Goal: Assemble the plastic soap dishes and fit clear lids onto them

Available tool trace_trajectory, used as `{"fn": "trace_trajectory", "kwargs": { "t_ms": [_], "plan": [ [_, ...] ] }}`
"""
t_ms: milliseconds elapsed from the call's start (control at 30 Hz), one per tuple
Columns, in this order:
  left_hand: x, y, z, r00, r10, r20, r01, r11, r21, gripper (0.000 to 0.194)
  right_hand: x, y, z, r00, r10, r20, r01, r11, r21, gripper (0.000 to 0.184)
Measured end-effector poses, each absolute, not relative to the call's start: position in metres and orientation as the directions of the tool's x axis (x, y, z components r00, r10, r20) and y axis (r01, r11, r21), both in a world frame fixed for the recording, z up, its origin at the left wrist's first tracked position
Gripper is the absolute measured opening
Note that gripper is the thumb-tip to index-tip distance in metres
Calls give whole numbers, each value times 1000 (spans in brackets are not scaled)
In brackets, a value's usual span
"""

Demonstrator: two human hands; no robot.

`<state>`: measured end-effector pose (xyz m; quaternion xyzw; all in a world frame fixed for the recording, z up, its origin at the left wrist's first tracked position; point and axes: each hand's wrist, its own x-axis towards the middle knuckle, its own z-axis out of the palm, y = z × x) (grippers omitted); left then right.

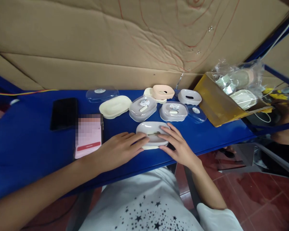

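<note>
A pale grey oval soap dish (149, 127) with a slot in its floor sits on a cream base (150, 147) near the table's front edge. My left hand (125, 146) has its fingers on the dish's left side, the tips reaching over the rim. From the right, my right hand (179, 144) grips the other side, fingers over the rim and thumb low at the front. Just behind stand two lidded soap dishes, one (142, 112) to the left and one (173, 114) to the right, each under a clear lid with a round sticker.
Behind lie a cream tray (115, 106), a clear lid (102, 93), a peach dish (163, 91), another grey dish (189, 97) and a second lid (197, 115). Two phones, dark (64, 114) and lit (89, 136), lie left. A yellow box (212, 102) with plastic-wrapped items stands right.
</note>
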<state>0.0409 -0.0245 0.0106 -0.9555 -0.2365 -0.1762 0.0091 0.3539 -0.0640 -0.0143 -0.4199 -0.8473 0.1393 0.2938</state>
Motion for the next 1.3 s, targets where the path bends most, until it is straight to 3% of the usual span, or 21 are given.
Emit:
{"fn": "trace_trajectory", "kwargs": {
  "t_ms": [233, 333, 433, 500, 600, 700, 867, 1000, 1100, 1200, 1233, 1300],
  "plan": [
    [34, -28, 2, 852, 425, 306, 412, -904, 110, 53, 362, -63, -14, -544, 780, 310, 677, 626, -388, 51],
    [31, -25, 12, 842, 451, 297, 442, -891, 99, 38, 361, -64, -17, -561, 770, 305, 683, 638, -356, 59],
    [14, -1, 30, 683, 605, 410, 596, -785, 166, 29, 360, -64, -18, -542, 785, 301, 703, 620, -350, 72],
    [-7, 28, 40, 491, 760, 425, 774, -605, 187, 33, 360, -64, -19, -525, 800, 292, 712, 600, -364, 80],
    [-43, 82, 48, 351, 903, 247, 893, -402, 202, 51, 360, -63, -19, -518, 814, 263, 720, 581, -380, 80],
    [-67, 124, 50, 380, 917, 121, 883, -399, 248, 67, 360, -63, -20, -512, 822, 250, 727, 570, -383, 74],
    [-72, 146, 45, 393, 916, 75, 852, -394, 345, 90, 359, -64, -18, -513, 819, 256, 730, 574, -370, 67],
    [-67, 146, 40, 368, 928, 55, 831, -355, 428, 86, 358, -64, -16, -506, 827, 245, 742, 562, -365, 63],
    [-59, 137, 47, 330, 939, 100, 822, -338, 459, 79, 358, -63, -17, -505, 825, 252, 738, 565, -369, 60],
    [-37, 106, 61, 255, 925, 283, 818, -362, 446, 73, 358, -64, -19, -504, 820, 270, 727, 572, -380, 61],
    [-26, 90, 64, 243, 883, 402, 785, -422, 453, 70, 358, -64, -19, -497, 823, 276, 726, 568, -388, 63],
    [-2, 56, 65, 375, 782, 499, 678, -598, 428, 60, 357, -64, -18, -470, 834, 289, 725, 552, -412, 72]
  ]
}}
